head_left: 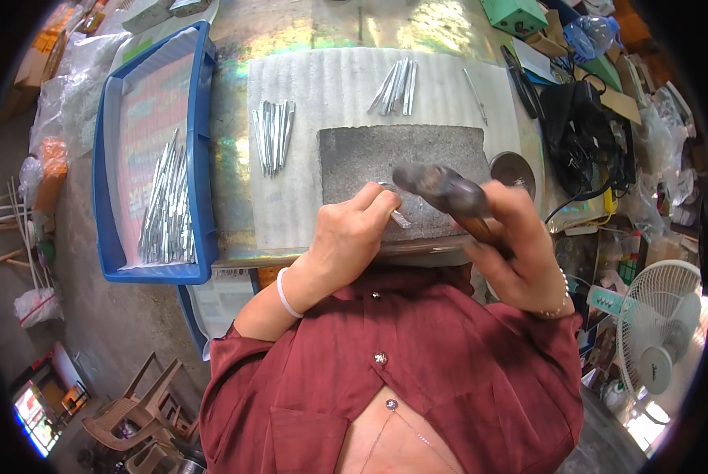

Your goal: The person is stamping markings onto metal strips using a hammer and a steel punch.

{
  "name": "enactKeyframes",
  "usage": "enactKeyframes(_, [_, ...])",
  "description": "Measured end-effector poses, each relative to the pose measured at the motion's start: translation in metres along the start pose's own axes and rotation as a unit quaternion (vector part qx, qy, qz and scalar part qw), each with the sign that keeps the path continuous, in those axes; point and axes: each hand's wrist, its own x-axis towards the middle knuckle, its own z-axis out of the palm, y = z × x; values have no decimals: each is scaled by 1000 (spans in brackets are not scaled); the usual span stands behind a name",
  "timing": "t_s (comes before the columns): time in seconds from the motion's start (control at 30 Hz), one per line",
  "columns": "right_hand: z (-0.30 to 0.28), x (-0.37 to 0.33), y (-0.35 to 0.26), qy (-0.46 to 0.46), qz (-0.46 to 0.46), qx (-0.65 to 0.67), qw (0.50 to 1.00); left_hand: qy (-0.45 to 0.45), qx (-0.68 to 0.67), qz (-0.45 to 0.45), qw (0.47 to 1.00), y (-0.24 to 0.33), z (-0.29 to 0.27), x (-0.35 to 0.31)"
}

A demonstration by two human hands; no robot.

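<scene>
My left hand is closed in a pinch around a short, silvery metal rod at the near part of a dark grey rectangular slab. Most of that rod is hidden by my fingers. In my right hand is a hammer, gripped by its wooden handle, its dark metal head over the slab just right of my left fingers. Beyond the slab lies a small bundle of slim silvery rods. Another bundle of rods rests to its left, and a single thin rod to the right.
A blue tray at the left holds a big heap of rods. White foam sheet lies beneath the slab. Right of it are a dark round disc, a black bag with cables and a fan.
</scene>
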Motion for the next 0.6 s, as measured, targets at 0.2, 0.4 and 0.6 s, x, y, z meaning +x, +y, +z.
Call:
enactKeyframes(0.2, [-17,-11,-21,-84,-50,-129,987,-13,-22,-6,1000,-3,1,-1])
enactKeyframes(0.4, [-12,-10,-24,-84,-104,-239,962,-16,-37,-11,999,-3,1,1])
enactKeyframes(0.6, [-10,-13,-16,-94,-141,-266,949,-18,-40,-14,999,-3,1,0])
